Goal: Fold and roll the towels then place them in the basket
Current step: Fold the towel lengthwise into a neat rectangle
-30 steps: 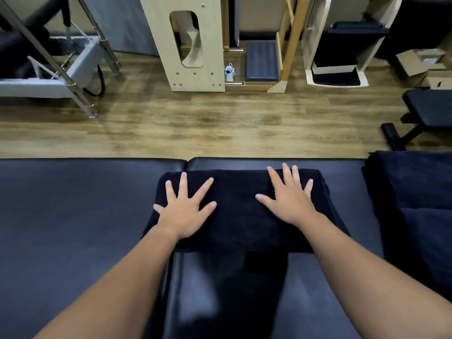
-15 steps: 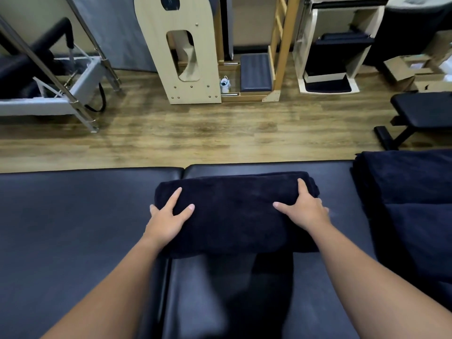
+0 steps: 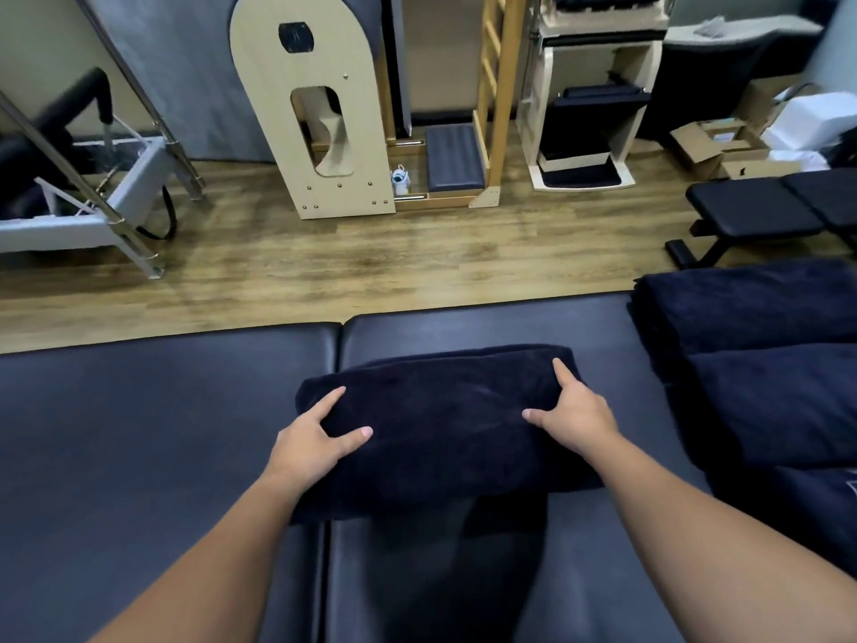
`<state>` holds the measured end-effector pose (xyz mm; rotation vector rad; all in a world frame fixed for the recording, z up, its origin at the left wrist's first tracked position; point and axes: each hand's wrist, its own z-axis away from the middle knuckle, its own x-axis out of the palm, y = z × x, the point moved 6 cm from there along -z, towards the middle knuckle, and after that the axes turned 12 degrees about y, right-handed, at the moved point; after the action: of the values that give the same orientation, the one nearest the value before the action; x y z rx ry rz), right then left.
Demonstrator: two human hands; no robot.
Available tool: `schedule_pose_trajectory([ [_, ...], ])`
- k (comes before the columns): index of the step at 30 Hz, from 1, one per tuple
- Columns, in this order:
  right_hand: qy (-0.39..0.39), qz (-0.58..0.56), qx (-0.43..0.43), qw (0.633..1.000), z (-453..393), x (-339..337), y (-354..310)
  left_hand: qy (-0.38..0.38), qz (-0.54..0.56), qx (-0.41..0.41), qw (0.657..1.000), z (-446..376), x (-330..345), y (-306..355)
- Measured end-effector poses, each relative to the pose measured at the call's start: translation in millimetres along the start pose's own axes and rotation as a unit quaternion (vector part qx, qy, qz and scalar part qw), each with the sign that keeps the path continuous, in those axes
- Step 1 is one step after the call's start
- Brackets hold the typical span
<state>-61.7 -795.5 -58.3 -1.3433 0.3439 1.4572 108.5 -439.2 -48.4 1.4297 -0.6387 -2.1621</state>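
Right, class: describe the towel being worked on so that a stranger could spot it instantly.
Find the black padded table across the foreground. Near the middle of it lies a dark navy towel, with the left hand and right hand gripping its ends. Unlike the stacked towels at the right, it lies alone, partly rolled.

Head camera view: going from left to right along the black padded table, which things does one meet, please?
Left hand → dark towel that both hands grip → right hand → stack of dark towels at the right edge.
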Motion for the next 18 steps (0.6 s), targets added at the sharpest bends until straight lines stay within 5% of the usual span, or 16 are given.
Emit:
schedule_pose_trajectory([
  [18,0.109,-0.172,0.187,0.961,243,25,139,-0.151,0.031,0.125,0.98,86,15,-53],
])
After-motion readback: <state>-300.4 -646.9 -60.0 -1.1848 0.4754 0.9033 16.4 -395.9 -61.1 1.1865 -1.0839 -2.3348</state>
